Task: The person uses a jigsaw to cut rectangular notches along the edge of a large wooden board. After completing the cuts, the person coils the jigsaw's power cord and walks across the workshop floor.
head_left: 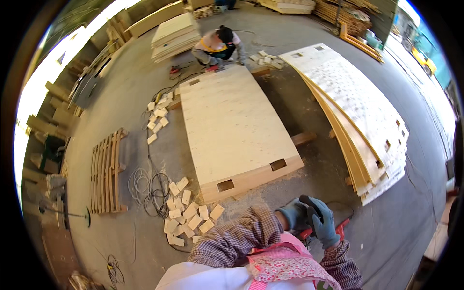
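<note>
My left hand (pixel 294 214) and my right hand (pixel 325 226), both in blue-grey work gloves, meet in front of my body at the lower right. The fingers are bent and pressed against each other, the right ones against the left glove's dark fingertips. What they hold, if anything, is hidden. Parts of a red power tool (pixel 342 228) show beside and below the gloves; whether it is touched I cannot tell. Past my hands lies a large pale plywood panel (pixel 232 128) on wooden beams, with rectangular holes near its ends.
A person (pixel 220 46) crouches at the panel's far end with a red tool. Stacked plywood sheets (pixel 348 92) lie on the right. Small wood blocks (pixel 191 212) are scattered on the left, near black coiled cable (pixel 157 195) and a wooden pallet (pixel 107 171). A forklift (pixel 424 60) stands far right.
</note>
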### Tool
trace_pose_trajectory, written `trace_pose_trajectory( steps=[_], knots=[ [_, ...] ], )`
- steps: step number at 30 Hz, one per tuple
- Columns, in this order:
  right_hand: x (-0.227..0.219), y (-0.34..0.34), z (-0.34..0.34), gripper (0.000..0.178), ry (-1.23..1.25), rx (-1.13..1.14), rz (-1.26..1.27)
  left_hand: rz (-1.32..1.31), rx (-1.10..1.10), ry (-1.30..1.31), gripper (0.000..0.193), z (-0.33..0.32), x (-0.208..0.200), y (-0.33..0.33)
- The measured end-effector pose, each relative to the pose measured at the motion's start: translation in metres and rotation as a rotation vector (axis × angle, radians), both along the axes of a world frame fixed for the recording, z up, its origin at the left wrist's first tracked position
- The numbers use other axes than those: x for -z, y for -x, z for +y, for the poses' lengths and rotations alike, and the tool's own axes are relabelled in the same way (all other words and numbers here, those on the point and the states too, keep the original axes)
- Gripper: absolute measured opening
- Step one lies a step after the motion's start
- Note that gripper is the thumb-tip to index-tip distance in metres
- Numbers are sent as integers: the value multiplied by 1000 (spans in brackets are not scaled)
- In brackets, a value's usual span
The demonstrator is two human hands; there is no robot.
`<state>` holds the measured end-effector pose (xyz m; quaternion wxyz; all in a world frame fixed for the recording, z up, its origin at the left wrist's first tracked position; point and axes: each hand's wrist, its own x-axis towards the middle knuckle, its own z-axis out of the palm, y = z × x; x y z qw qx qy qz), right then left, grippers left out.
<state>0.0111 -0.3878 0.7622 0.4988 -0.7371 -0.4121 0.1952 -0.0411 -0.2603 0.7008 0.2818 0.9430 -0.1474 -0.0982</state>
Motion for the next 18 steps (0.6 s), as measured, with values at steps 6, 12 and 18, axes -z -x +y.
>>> trace_pose_trajectory(
  steps=[6,12,18],
  knots=[
    [93,-5,-121,32,403,454,138,416,-730,1071,43,85,97,82],
    [189,132,-312,36,652,1018,726,1292,-1783,487,33,160,204,304],
    [223,335,-385,33,566,1766,1575,1534,-1348,397,35,172,212,365]
  ],
)
